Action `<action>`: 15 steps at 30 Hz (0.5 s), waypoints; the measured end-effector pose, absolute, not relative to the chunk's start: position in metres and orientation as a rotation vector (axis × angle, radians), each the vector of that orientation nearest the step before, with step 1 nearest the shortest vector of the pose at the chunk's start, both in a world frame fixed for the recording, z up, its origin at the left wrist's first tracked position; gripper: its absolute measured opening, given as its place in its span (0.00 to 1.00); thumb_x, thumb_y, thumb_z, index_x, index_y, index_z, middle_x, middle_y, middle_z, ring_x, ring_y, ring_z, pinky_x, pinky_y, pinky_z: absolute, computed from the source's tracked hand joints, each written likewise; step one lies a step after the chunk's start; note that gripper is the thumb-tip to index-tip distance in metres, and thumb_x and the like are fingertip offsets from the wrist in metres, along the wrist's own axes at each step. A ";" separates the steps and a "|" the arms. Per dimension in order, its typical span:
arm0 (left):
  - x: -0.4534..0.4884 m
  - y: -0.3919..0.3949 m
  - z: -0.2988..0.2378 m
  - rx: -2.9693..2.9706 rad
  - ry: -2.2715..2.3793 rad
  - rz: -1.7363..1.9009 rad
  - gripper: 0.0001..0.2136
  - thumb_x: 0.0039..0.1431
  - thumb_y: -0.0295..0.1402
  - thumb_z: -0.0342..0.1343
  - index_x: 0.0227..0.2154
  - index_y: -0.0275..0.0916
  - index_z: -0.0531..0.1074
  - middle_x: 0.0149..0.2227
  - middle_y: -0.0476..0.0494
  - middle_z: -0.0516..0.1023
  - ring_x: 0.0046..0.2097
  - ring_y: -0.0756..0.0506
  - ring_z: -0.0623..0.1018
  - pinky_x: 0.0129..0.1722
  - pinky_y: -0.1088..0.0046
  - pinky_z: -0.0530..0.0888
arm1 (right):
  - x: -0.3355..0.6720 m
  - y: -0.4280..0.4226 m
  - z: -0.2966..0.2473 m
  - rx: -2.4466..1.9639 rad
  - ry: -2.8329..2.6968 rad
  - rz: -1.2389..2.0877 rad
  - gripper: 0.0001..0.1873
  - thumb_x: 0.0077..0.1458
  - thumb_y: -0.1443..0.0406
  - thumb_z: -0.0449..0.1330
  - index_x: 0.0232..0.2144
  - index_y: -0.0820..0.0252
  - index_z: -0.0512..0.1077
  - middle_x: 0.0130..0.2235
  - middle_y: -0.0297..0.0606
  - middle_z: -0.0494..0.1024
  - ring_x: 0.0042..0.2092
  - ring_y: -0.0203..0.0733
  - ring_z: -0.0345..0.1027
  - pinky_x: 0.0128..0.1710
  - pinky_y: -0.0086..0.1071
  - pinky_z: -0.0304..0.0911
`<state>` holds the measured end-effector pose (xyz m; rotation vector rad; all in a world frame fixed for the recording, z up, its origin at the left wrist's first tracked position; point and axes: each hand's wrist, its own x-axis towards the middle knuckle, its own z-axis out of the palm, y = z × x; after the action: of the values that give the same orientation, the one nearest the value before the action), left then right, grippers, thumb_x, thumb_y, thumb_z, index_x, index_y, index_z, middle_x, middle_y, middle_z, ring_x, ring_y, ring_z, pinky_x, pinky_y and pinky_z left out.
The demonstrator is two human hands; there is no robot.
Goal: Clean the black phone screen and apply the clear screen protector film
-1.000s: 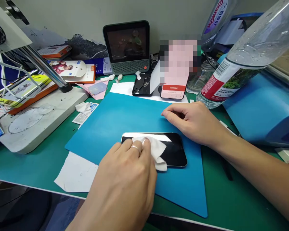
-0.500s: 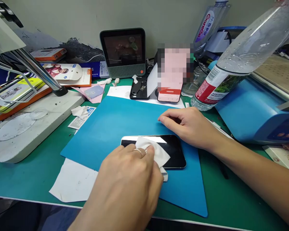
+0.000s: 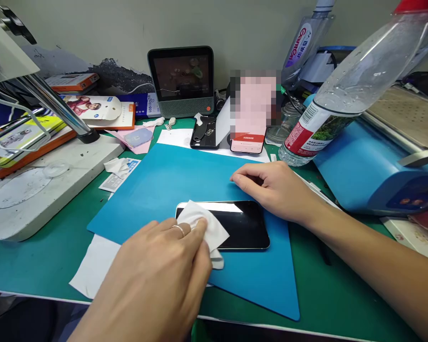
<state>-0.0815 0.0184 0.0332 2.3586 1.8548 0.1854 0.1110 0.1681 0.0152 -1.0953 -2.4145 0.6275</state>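
Note:
A smartphone (image 3: pixel 248 228) with a dark, glossy screen lies flat on a blue mat (image 3: pixel 142 190). My left hand (image 3: pixel 160 266), wearing a ring, presses a white cloth or tissue (image 3: pixel 210 232) onto the left part of its screen. One fold of the wipe hangs over the phone's near edge. My right hand (image 3: pixel 271 187) rests on the mat by the phone's far right corner, its fingers loosely curled with nothing seen in them. White paper (image 3: pixel 92 266) sticks out from under the mat at the left.
Behind the mat, a phone with a lit pink screen (image 3: pixel 249 109) leans upright beside a black phone part (image 3: pixel 203 133) and a smart display (image 3: pixel 180 80). A tilted water bottle (image 3: pixel 314 128) and a blue machine (image 3: pixel 356 166) stand right. The white stand base (image 3: pixel 71 161) occupies the left.
My left hand has slid the white wipe leftward over the screen, baring more of its middle. My right hand stays by the phone's corner. The view has shifted slightly.

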 end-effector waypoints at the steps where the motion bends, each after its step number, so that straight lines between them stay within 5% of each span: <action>1: -0.083 0.018 0.033 2.344 1.859 0.183 0.19 0.71 0.30 0.43 0.48 0.42 0.80 0.38 0.43 0.86 0.37 0.38 0.83 0.36 0.61 0.74 | 0.111 0.168 0.015 -1.090 -2.416 0.626 0.15 0.66 0.60 0.58 0.34 0.59 0.83 0.30 0.33 0.83 0.29 0.36 0.71 0.32 0.33 0.57; 15: -0.071 0.025 0.035 2.186 1.956 0.118 0.19 0.73 0.32 0.40 0.43 0.46 0.79 0.34 0.45 0.83 0.38 0.37 0.83 0.34 0.62 0.70 | 0.111 0.171 0.013 -1.052 -2.442 0.633 0.16 0.66 0.60 0.57 0.34 0.59 0.83 0.28 0.33 0.82 0.29 0.36 0.70 0.32 0.33 0.56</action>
<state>-0.0708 0.0248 0.0347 2.1865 1.9565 0.1180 0.1107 0.1706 0.0131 -1.0516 -2.4417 0.6330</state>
